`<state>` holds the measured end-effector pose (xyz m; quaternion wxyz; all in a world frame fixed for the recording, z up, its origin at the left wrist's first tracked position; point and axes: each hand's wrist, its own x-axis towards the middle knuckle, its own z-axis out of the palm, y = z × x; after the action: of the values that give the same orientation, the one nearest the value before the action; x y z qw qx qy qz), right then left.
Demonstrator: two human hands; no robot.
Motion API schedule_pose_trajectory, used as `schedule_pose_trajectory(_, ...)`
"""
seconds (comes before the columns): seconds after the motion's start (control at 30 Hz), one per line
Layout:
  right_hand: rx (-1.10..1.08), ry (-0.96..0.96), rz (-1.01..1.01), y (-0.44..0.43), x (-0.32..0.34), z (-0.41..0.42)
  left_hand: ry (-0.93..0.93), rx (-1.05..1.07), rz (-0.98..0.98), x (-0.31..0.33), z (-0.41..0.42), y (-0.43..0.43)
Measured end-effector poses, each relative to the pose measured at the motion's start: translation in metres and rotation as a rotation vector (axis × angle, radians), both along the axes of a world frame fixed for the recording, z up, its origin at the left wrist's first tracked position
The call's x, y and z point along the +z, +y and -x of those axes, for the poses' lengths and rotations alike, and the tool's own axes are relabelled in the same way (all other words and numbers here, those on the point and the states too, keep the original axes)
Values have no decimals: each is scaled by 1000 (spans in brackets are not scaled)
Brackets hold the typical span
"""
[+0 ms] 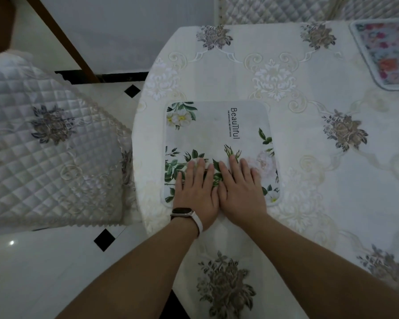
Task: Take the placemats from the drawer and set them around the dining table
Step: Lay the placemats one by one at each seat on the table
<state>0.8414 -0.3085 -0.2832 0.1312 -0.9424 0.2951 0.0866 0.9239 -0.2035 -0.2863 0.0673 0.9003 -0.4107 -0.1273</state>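
Observation:
A white placemat (217, 127) printed with green leaves, white flowers and the word "Beautiful" lies flat near the left end of the dining table (309, 139). My left hand (197, 192), with a watch on its wrist, presses flat on the mat's near part. My right hand (241, 187) lies flat beside it, fingers straight, thumbs almost touching. A second placemat (387, 54) with pink and red flowers lies at the far right of the table.
The table wears a cream cloth with embroidered grey roses. A chair (48, 143) with a quilted cover stands to the left, close to the table's edge. More quilted chair backs (274, 10) stand behind the table. White floor tiles (44, 272) show below.

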Motion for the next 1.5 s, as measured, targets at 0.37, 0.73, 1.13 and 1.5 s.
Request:
schedule_pose_trajectory(0.37, -88, 20, 46, -30, -2, 35, -16, 54, -23, -3, -31, 44)
schedule_pose_trajectory(0.73, -168, 164, 63, -40, 37, 78, 10, 39, -110, 30, -55, 98)
schedule_pose_trajectory(1.13, -110, -98, 85, 2, 129, 66, -4, -327, 244, 113, -55, 97)
schedule_pose_trajectory(1.5, -141, -110, 85, 33, 158, 83, -8, -417, 247, 128, -41, 96)
